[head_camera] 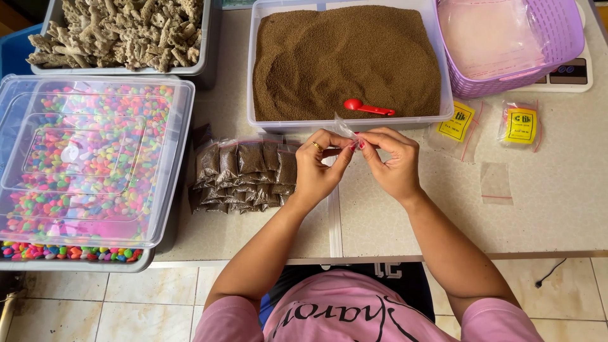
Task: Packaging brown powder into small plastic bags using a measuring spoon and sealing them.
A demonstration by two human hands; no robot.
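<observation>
While 2 hands meet, left hand (320,168) and right hand (391,166) pinch clear bag (344,129); contents hard to see.

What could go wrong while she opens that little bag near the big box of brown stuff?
1. The small clear bag, pinched by the left hand and right hand, looks thin and might tear or slip.
2. The filled packets lie close by the left wrist; a nudge could scatter them.
3. The red scoop may spill grains over the tub rim.
</observation>
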